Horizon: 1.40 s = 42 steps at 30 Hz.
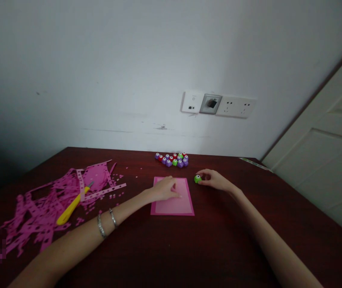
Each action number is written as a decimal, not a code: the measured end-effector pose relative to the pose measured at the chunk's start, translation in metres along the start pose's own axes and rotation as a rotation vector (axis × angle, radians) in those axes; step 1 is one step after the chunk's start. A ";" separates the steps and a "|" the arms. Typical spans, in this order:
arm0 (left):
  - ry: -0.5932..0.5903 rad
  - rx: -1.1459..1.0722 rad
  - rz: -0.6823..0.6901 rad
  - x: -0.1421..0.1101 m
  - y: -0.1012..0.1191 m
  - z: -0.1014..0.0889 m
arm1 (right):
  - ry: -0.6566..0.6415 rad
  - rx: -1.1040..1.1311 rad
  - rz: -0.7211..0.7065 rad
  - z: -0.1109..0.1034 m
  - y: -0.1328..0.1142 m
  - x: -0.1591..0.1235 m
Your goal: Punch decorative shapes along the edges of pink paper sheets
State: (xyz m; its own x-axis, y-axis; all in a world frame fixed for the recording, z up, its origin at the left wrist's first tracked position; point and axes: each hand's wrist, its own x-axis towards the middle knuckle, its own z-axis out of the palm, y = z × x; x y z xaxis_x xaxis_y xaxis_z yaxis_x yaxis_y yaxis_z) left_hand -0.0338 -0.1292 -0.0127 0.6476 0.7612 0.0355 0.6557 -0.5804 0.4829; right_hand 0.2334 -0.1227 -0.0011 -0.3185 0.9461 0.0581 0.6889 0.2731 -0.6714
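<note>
A pink sheet of paper [174, 204] lies flat on the dark wooden table [207, 248]. My left hand [166, 188] rests on the sheet's upper left part, its fingers curled and pressing down. My right hand [214, 179] is just right of the sheet, its fingers pinched round a small green paper punch [198, 179] that stands on the table. Two bracelets [106, 223] circle my left wrist.
A cluster of small purple, red and green punches [173, 159] sits near the wall. A heap of pink paper strips and scraps [57, 200] with a yellow-handled tool [71, 208] covers the table's left side. Wall sockets [219, 105] and a door [324, 160] are behind.
</note>
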 end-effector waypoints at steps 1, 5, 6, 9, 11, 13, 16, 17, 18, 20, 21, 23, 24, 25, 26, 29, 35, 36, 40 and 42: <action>0.000 0.002 -0.002 0.000 0.000 0.000 | 0.002 0.029 0.018 0.000 0.001 0.000; 0.003 -0.002 -0.007 0.000 -0.002 0.001 | 0.196 0.117 0.083 0.003 0.013 -0.001; 0.001 -0.003 -0.009 0.000 -0.002 0.001 | 0.259 0.112 0.093 0.006 0.017 -0.001; -0.006 -0.001 -0.012 0.000 -0.002 0.000 | 0.351 0.085 0.110 0.012 0.028 -0.001; -0.008 0.001 -0.002 -0.001 -0.002 0.000 | 0.367 0.073 0.114 0.015 0.030 -0.001; -0.011 0.008 0.021 -0.003 -0.001 0.001 | 0.369 0.062 0.114 0.016 0.030 -0.002; 0.016 0.000 0.065 -0.002 -0.001 0.001 | 0.368 0.049 0.110 0.015 0.029 -0.003; 0.045 -0.022 0.078 -0.001 -0.002 -0.001 | 0.367 0.047 0.108 0.015 0.028 -0.004; 0.085 -0.051 0.083 0.001 -0.003 -0.005 | 0.367 0.047 0.106 0.014 0.028 -0.004; 0.180 -0.115 0.066 0.005 -0.009 -0.019 | 0.366 0.056 0.105 0.013 0.029 -0.004; 0.227 -0.139 0.037 0.009 -0.015 -0.029 | 0.366 0.064 0.107 0.013 0.029 -0.004; 0.323 -0.148 -0.037 0.016 -0.031 -0.051 | 0.368 0.084 0.115 0.013 0.031 -0.003; 0.372 -0.139 -0.094 0.019 -0.042 -0.061 | 0.371 0.094 0.120 0.012 0.031 -0.003; 0.398 -0.129 -0.166 0.023 -0.054 -0.070 | 0.374 0.103 0.125 0.012 0.032 -0.003; 0.424 -0.118 -0.232 0.027 -0.066 -0.077 | 0.379 0.111 0.129 0.012 0.032 -0.003; 0.456 -0.098 -0.311 0.037 -0.098 -0.084 | 0.393 0.132 0.137 0.011 0.032 -0.003; 0.436 -0.111 -0.338 0.053 -0.124 -0.070 | 0.403 0.166 0.146 0.010 0.030 -0.003; 0.432 -0.114 -0.330 0.055 -0.124 -0.067 | 0.404 0.171 0.149 0.010 0.030 -0.003; 0.428 -0.112 -0.296 0.061 -0.124 -0.061 | 0.404 0.191 0.163 0.011 0.030 -0.004; 0.429 -0.105 -0.290 0.064 -0.125 -0.060 | 0.406 0.200 0.171 0.011 0.031 -0.003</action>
State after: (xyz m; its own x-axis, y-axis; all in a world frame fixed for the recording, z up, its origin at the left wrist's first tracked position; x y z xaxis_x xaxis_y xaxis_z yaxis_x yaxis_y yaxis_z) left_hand -0.0978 0.0093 -0.0188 0.2136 0.9490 0.2321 0.7277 -0.3131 0.6103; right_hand 0.2485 -0.1192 -0.0299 0.0956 0.9768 0.1917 0.5581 0.1069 -0.8228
